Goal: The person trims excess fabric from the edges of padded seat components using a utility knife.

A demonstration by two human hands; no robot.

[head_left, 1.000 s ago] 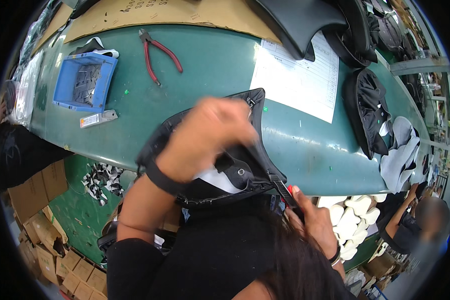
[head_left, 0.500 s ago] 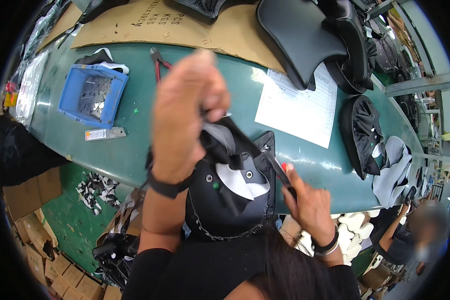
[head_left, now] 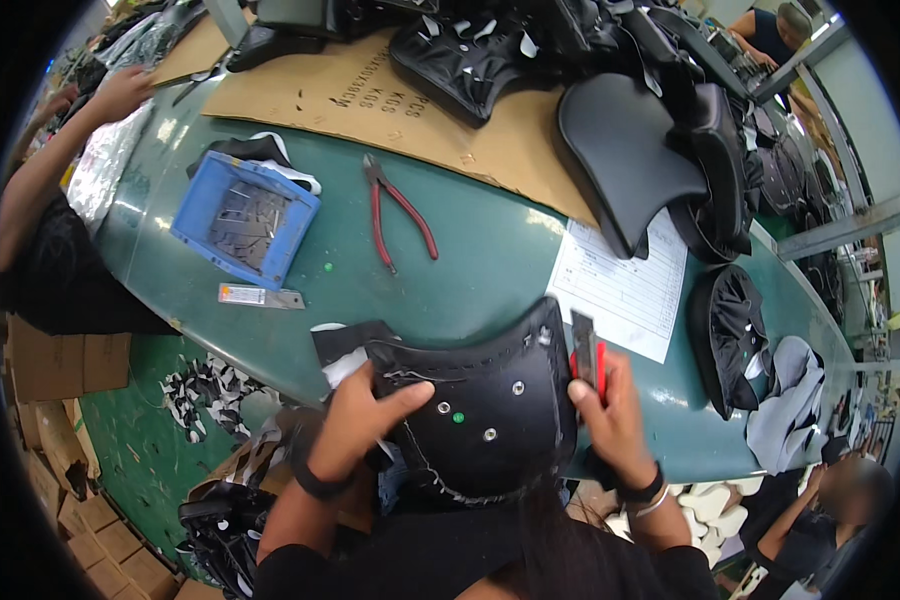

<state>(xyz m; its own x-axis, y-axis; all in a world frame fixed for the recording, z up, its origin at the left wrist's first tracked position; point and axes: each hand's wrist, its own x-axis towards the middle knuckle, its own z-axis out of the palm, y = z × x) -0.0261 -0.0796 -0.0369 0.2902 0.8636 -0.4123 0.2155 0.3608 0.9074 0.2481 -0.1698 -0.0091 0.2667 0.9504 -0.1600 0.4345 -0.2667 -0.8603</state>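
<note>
A black padded seat part (head_left: pixel 480 440) leans against the table's near edge, its underside facing me. Two metal-ringed holes, another fastener and a green dot show on it. My left hand (head_left: pixel 365 420) grips its left side, thumb lying across the front. On the right, my right hand (head_left: pixel 610 415) is closed around a red and dark-grey utility knife (head_left: pixel 587 355) with its end pointing away from me. Those fingers rest beside the part's right edge. A black and white fabric scrap (head_left: pixel 348 350) lies by the part's upper left corner.
Red-handled nippers (head_left: pixel 400 220) lie open on the green table (head_left: pixel 480 240). A blue bin (head_left: pixel 195 215) holds small grey metal pieces; a slim blade pack (head_left: pixel 260 296) is beside it. Black seats (head_left: pixel 625 150) sit on cardboard (head_left: pixel 340 90) and paper. A co-worker's arm (head_left: pixel 80 130) reaches in at far left.
My left hand has come down from above the seat part to its left side. The loose black and white fabric no longer covers its front. A co-worker's arm has come into view.
</note>
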